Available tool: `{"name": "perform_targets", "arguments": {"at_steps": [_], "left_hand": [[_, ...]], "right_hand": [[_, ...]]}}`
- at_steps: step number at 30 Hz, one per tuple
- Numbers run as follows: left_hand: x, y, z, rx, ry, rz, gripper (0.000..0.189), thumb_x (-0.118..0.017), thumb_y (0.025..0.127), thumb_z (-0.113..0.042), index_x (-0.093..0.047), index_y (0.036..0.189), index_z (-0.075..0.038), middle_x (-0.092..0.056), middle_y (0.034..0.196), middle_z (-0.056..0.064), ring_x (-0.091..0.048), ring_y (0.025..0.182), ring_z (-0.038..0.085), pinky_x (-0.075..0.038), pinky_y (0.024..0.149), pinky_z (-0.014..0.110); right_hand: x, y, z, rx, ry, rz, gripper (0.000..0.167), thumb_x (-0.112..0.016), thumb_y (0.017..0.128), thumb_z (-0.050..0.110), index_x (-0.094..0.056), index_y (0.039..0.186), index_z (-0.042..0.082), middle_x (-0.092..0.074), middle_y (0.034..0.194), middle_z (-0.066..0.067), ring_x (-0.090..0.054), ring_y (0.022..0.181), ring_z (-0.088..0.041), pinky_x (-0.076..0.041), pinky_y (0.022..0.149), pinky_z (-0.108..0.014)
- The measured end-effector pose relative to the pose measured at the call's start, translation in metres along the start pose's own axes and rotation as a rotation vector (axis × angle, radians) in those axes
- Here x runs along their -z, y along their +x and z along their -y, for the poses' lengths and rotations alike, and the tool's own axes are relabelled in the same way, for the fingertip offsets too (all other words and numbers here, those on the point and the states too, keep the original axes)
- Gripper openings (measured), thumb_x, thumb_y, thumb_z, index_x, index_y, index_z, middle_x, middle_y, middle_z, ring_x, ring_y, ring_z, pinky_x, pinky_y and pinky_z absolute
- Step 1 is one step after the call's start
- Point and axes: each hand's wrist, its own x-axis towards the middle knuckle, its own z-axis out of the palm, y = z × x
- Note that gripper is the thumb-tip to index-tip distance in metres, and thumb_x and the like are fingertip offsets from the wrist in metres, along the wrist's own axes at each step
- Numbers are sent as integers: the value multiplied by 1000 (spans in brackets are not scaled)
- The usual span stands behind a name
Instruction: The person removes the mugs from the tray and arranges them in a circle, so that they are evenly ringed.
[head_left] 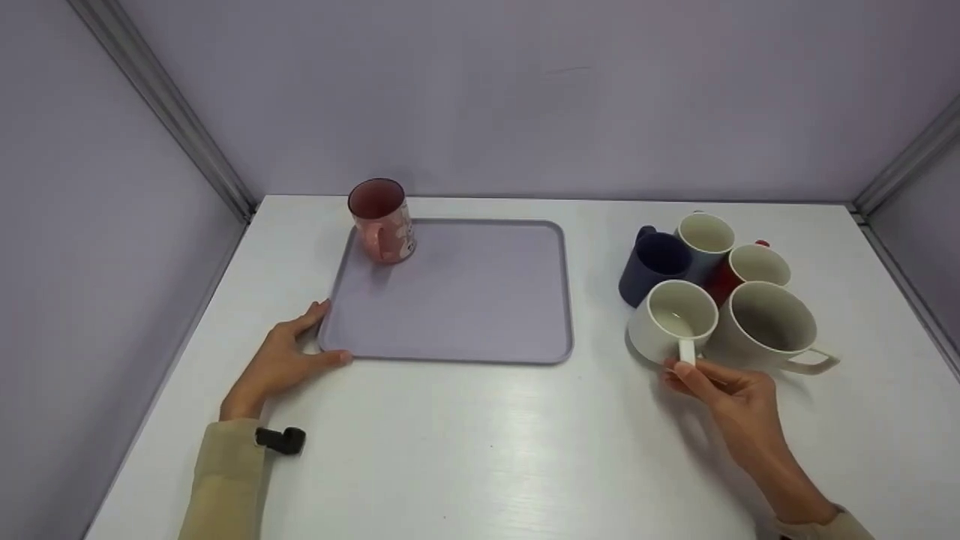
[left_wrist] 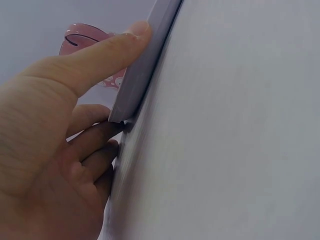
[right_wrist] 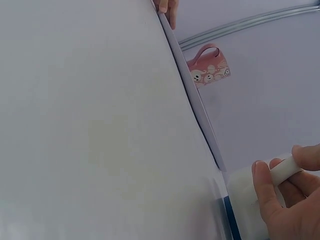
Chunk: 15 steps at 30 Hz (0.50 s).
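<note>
At the near left corner of a lilac tray (head_left: 450, 292), my left hand (head_left: 281, 360) holds the rim, thumb along the front edge and fingers at the left side. The left wrist view shows the thumb (left_wrist: 105, 55) against the tray's rim (left_wrist: 137, 75). A pink mug (head_left: 386, 232) with a white pattern stands at the tray's far left corner. My right hand (head_left: 739, 409) pinches the handle of a white mug (head_left: 660, 330), which points toward me. In the right wrist view, thumb and fingers are around that handle (right_wrist: 285, 171).
Close behind and beside the white mug stand a dark blue mug (head_left: 637, 277), a grey-blue mug (head_left: 705, 259), a red mug (head_left: 724, 285) with a white inside, and a larger cream mug (head_left: 750, 341). Walls (head_left: 487, 97) enclose the white table (head_left: 450, 450) at the back and sides.
</note>
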Motion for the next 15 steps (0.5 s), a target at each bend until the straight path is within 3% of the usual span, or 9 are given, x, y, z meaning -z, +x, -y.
{"name": "perform_targets", "arguments": {"at_steps": [15], "left_hand": [[0,2,0,-13,2,-3,110,-91,83,-49,-32,168,-11,-17,176,18,-12,166,38,-13,135,58]], "right_hand": [[-1,5,0,-15,-51,10,41,-77,99,7,-67,129,-19,-84,104,-4,-82,92,-16,-64,90,-29]]}}
